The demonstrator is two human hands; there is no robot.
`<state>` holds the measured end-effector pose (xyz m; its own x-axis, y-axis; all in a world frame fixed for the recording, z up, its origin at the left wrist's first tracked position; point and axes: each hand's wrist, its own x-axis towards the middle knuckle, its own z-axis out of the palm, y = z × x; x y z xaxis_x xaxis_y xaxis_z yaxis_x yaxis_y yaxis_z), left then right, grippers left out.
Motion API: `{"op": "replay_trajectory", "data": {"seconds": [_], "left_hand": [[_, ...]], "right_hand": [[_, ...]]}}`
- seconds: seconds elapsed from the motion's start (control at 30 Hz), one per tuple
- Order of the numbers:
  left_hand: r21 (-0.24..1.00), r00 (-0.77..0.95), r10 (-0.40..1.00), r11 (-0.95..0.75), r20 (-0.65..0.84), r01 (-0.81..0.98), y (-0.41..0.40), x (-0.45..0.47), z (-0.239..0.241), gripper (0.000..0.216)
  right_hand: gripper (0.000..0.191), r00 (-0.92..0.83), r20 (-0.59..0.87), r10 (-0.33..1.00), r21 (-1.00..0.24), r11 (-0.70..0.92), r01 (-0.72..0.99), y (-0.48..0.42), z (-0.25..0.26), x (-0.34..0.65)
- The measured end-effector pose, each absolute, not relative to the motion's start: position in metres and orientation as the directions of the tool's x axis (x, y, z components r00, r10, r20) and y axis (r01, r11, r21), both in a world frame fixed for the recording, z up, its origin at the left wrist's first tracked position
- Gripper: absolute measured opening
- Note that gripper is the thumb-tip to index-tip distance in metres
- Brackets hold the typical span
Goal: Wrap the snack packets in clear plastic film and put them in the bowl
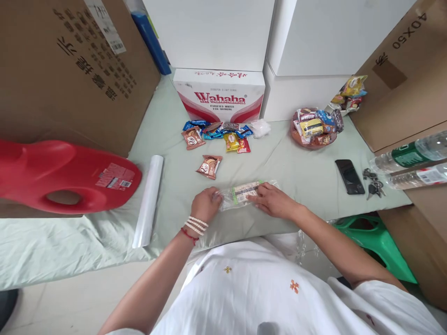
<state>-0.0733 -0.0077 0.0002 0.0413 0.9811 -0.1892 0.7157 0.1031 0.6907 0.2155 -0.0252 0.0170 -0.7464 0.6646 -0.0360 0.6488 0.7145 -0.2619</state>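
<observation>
A clear plastic bag (228, 201) lies flat near the table's front edge, with a green-and-white wrapped snack bar (244, 191) inside it. My left hand (206, 204) pinches the bag's left end, its fingers closed on the plastic. On the right part of the bag rests my right hand (274, 200), its thumb and fingers gripping the snack through the film. Just beyond the bag sits a brown wrapped snack (209, 166). Farther back, another brown packet (193, 137) and a yellow packet (231, 142) lie among several blue packets.
A Wahaha carton (220, 95) stands at the back. Rightward are a bowl of snacks (314, 129), a phone (349, 177), keys (374, 184) and plastic bottles (412, 156). A plastic film roll (149, 200) and a red jug (87, 179) lie left.
</observation>
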Motion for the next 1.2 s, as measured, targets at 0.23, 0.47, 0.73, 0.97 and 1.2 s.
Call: {"op": "replay_trajectory", "data": {"seconds": [0.23,0.47,0.73,0.97,1.2], "left_hand": [[0.897,0.124,0.899,0.391,-0.420,0.207,-0.003,-0.029,0.019,0.033],[0.363,0.298,0.930,-0.207,-0.215,0.909,-0.024,0.021,0.008,0.045],[0.290,0.313,0.943,-0.270,-0.115,0.918,-0.025,0.014,0.008,0.037],[0.507,0.232,0.963,-0.133,-0.136,0.852,-0.008,0.014,0.007,0.052],[0.566,0.315,0.833,-0.004,-0.454,0.825,0.025,0.001,0.011,0.029]], "right_hand": [[0.035,-0.721,0.062,0.690,-0.393,0.681,0.618,-0.031,0.009,0.209],[0.034,-0.300,0.218,0.929,-0.653,0.367,0.662,-0.031,-0.010,0.230],[0.013,0.004,0.107,0.994,-0.617,0.064,0.784,-0.016,-0.026,0.239],[0.012,-0.130,0.047,0.990,-0.651,0.129,0.748,-0.011,0.017,0.204],[0.024,-0.210,0.072,0.975,-0.540,0.215,0.814,-0.041,0.003,0.151]]}}
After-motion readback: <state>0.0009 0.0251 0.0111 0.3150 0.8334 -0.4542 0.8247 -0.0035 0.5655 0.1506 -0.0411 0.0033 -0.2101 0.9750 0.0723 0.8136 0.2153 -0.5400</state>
